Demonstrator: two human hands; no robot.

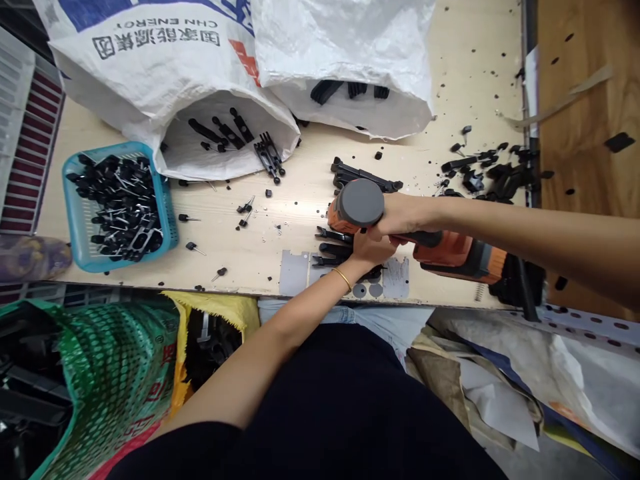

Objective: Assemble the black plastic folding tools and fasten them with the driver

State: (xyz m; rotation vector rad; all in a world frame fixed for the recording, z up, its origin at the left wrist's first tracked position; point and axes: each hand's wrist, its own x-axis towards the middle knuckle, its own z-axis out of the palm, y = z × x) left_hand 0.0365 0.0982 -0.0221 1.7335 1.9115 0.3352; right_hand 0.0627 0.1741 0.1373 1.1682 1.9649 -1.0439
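Got fingers of the right hand point(400, 213) wrapped tight around the grip of an orange-and-black power drill point(445, 250), over the table. Got the left hand point(373, 249) tucked just under the drill's head, in among some black parts point(334, 251). Can't tell if pinching one with those left fingers, mostly hidden by the drill. Working on a pale wood tabletop point(280, 200), pretty messy around the drill with loose black bits. Can see a brown wood panel point(590, 167) off right of the drill and a white slatted rack point(23, 70) way left. Also got a blue basket point(173, 230) well left of the drill, stuffed with black-capped pins point(125, 207). Seeing two white sacks point(345, 40) beyond the drill, hogging that side, mouths open towards it. Can spot a black pile point(500, 177) up and right of the drill, partly blocked by the right forearm point(500, 227).
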